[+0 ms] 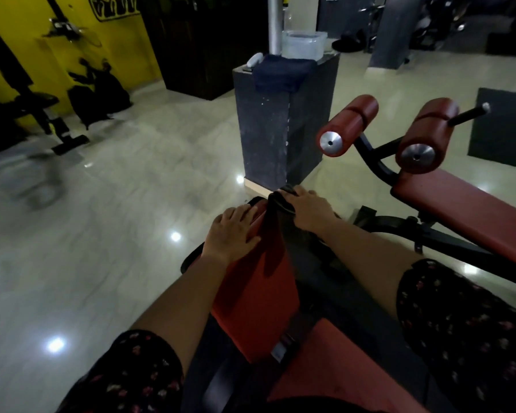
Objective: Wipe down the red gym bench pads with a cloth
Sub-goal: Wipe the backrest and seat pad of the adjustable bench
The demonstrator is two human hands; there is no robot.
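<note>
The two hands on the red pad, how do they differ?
The left hand lies flat on the red pad with fingers straight and holds nothing; the right hand grips a dark cloth. The left hand sits on the pad's face, the right hand at its far top edge. Both are on the same pad.

Narrow red bench pad (253,293), left hand (233,231) flat on its far end, dark cloth (281,201) there under the right hand (310,211).
</note>
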